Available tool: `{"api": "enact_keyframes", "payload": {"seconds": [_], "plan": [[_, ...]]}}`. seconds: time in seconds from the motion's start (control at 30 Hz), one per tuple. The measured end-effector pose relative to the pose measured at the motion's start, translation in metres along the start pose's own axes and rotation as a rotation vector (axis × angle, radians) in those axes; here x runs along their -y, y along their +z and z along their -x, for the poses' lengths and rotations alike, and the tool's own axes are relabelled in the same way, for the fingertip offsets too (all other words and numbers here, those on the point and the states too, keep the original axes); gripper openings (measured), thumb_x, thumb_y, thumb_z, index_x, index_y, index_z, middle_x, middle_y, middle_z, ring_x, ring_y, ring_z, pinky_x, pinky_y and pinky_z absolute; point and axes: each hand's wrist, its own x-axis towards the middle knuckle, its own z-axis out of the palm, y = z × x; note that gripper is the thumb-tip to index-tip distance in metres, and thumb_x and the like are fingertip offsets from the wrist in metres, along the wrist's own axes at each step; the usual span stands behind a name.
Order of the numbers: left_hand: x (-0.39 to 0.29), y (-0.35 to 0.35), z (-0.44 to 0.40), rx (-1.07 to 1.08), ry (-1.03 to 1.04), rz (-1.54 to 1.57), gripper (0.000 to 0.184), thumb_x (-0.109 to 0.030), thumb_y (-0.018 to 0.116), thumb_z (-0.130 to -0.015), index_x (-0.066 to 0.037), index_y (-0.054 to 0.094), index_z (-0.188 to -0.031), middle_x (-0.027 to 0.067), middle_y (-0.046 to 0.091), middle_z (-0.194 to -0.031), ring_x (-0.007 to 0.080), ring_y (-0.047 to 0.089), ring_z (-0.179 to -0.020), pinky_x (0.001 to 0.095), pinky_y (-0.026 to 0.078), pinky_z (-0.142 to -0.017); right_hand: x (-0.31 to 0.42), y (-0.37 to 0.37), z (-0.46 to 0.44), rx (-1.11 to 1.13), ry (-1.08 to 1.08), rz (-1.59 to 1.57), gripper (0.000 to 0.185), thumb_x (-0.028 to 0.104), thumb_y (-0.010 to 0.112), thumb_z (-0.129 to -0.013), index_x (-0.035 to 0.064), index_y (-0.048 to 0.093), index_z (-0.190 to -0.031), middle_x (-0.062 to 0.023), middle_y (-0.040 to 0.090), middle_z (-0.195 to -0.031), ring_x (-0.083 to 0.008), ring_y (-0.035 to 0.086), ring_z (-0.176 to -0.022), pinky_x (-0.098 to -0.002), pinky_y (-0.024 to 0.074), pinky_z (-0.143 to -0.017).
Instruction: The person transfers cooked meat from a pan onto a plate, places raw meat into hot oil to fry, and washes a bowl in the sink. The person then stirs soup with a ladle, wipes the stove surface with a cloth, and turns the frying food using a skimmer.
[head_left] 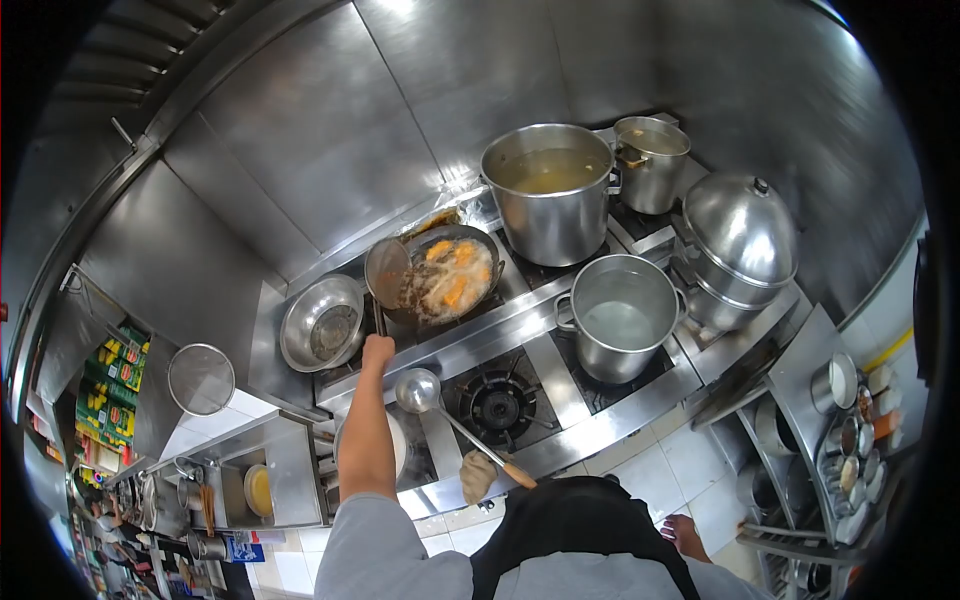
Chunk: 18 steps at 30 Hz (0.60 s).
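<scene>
My left hand (378, 352) is closed around the handle of a mesh skimmer (388, 268). The skimmer's round head rests at the left rim of a dark wok (487, 240). Inside the wok, orange-golden pieces of food (455, 291) fry in bubbling, foamy oil. Low at my right side hangs my right hand (685, 538), away from the stove, its fingers loosely extended and nothing seen in them. A ladle (419, 390) with a wooden-ended handle lies across the stove front, and a crumpled cloth (478, 477) sits beside its handle.
A metal bowl (297, 330) is left of the wok. Right of it stand a large stockpot (553, 222), an open pot of liquid (610, 345), a smaller pot (648, 180) and a domed steamer (745, 235). A bare burner (500, 403) lies in front. Shelves (800, 400) hold pans at right.
</scene>
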Motion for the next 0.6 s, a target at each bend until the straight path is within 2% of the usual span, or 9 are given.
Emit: {"api": "enact_keyframes", "payload": {"seconds": [0.03,0.07,0.1,0.17,0.2,0.3,0.5,0.6], "plan": [[-0.013,0.0,0.018,0.091,-0.088,0.13,0.021,-0.012,0.043,-0.084,-0.001,0.06,-0.082,0.0143,0.058,-0.064,0.0222,0.05,-0.043,0.0383,0.038,-0.04,-0.002,-0.001,-0.003,-0.002,-0.003,0.004,0.021,0.018,0.054,-0.088,0.0051,0.053,-0.105,-0.0105,0.054,-0.097,-0.0268,0.056,-0.085,-0.0446,0.0508,-0.071],[-0.032,-0.003,0.045,0.217,-0.22,0.345,0.019,-0.011,0.041,-0.084,-0.004,0.058,-0.082,0.0049,0.049,-0.055,0.0148,0.041,-0.039,0.0323,0.032,-0.037,-0.004,-0.002,-0.004,-0.004,-0.006,0.009,0.022,0.018,0.053,-0.088,0.0052,0.053,-0.105,-0.0105,0.055,-0.097,-0.0268,0.056,-0.085,-0.0447,0.0509,-0.071],[-0.037,0.002,0.047,0.219,-0.218,0.344,0.019,-0.011,0.041,-0.084,-0.004,0.058,-0.082,0.0049,0.049,-0.055,0.0148,0.041,-0.039,0.0323,0.032,-0.037,-0.005,-0.001,-0.004,-0.004,-0.006,0.006,0.022,0.018,0.053,-0.088,0.0052,0.053,-0.105,-0.0105,0.055,-0.097,-0.0268,0.056,-0.085,-0.0447,0.0509,-0.071],[-0.037,0.009,0.052,0.461,-0.245,0.743,0.018,-0.009,0.038,-0.086,-0.006,0.055,-0.088,-0.0028,0.041,-0.053,0.0079,0.033,-0.038,0.0258,0.026,-0.036,-0.007,0.002,-0.005,0.003,-0.001,0.04,0.022,0.018,0.053,-0.088,0.0047,0.054,-0.105,-0.0108,0.056,-0.098,-0.0269,0.056,-0.086,-0.045,0.0512,-0.072],[-0.04,0.011,0.052,0.537,-0.275,0.836,0.015,-0.009,0.039,-0.088,-0.006,0.052,-0.096,-0.0046,0.037,-0.053,0.0057,0.029,-0.038,0.0229,0.024,-0.035,-0.007,0.004,-0.006,0.005,-0.001,0.045,0.022,0.018,0.053,-0.088,0.0047,0.054,-0.105,-0.0108,0.056,-0.098,-0.0269,0.056,-0.086,-0.045,0.0512,-0.072],[-0.043,0.018,0.045,0.628,-0.303,0.999,0.014,-0.01,0.04,-0.091,-0.006,0.05,-0.099,-0.0045,0.039,-0.054,0.0056,0.029,-0.038,0.0217,0.023,-0.035,-0.001,0.006,-0.009,0.008,0.028,0.046,0.021,0.018,0.052,-0.088,0.0044,0.055,-0.104,-0.011,0.057,-0.098,-0.0267,0.057,-0.087,-0.0446,0.0516,-0.072],[-0.056,0.007,0.094,0.447,-0.212,0.849,0.01,-0.01,0.042,-0.091,-0.006,0.049,-0.097,-0.0037,0.039,-0.054,0.006,0.03,-0.038,0.0229,0.022,-0.034,0.004,0.005,-0.015,-0.039,-0.017,-0.009,0.022,0.019,0.05,-0.089,0.0062,0.056,-0.106,-0.0092,0.057,-0.097,-0.0249,0.058,-0.085,-0.0426,0.0518,-0.071],[-0.038,0.011,0.096,0.356,-0.179,0.825,0.01,-0.012,0.042,-0.092,-0.007,0.049,-0.097,-0.0031,0.039,-0.054,0.0064,0.03,-0.038,0.0226,0.022,-0.034,-0.001,0.003,-0.014,-0.038,0.001,-0.021,0.022,0.019,0.052,-0.089,0.0067,0.055,-0.107,-0.0089,0.057,-0.098,-0.025,0.057,-0.086,-0.0427,0.0517,-0.072]]}}
